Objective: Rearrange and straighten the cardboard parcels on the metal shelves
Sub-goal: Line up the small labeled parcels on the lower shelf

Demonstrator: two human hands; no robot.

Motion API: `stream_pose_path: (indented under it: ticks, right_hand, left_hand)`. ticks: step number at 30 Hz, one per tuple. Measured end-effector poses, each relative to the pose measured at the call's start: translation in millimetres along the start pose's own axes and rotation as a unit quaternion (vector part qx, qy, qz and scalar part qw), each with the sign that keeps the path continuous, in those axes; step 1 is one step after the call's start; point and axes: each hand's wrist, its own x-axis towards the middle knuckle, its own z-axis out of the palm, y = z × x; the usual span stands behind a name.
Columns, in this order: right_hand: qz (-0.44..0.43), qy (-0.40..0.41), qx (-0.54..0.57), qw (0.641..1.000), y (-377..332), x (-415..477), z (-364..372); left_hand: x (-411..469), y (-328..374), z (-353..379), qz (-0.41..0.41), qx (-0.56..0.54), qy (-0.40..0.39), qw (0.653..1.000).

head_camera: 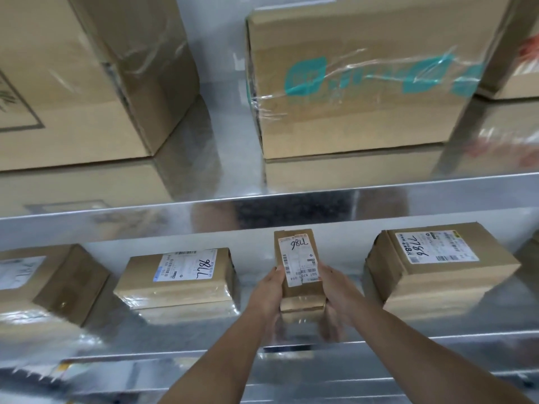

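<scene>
two hands grip a small parcel at the middle of the lower shelf, close to its front edge.
the left hand [269,290] and the right hand [335,287] take the small parcel [297,263] by its long sides, thumbs on top, fingers clamped on it. whether it rests on the lower shelf [408,336] or sits just above it i cannot tell. it looks light and stiff but narrow, easy to tip, so a low hold on both long sides seems safest, and the shiny metal probably lets it slide. count on this shelf: the left-end parcel [43,281], the taped parcel [175,281], the held one and the thick parcel [437,272], so four, perhaps a fifth at the right edge. the upper shelf [230,158] has three: the plain box [73,83], the teal-printed box [364,83] and a half-seen box [522,68].
</scene>
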Motion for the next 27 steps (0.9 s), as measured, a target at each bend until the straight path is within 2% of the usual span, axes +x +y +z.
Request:
stream_pose_path:
  ticks: [11, 18, 22, 27]
  right_hand:
    - [-0.012, 0.008, 0.010, 1.000, 8, -14, 16]
    - [0.000, 0.007, 0.014, 1.000, 8, -18, 6]
    - [-0.011, 0.014, -0.037, 0.999, 10, -15, 0]
    - [-0.004, 0.007, -0.040, 0.999, -2, -26, -6]
  left_hand:
    - [-14, 3, -17, -0.009, -0.005, -0.041, 0.999]
    - [-14, 1, -16, -0.004, 0.017, -0.031, 0.999]
    - [-17, 0, -10, -0.006, 0.031, -0.010, 0.999]
    - [-22, 0, -3, 0.002, 0.023, -0.008, 1.000]
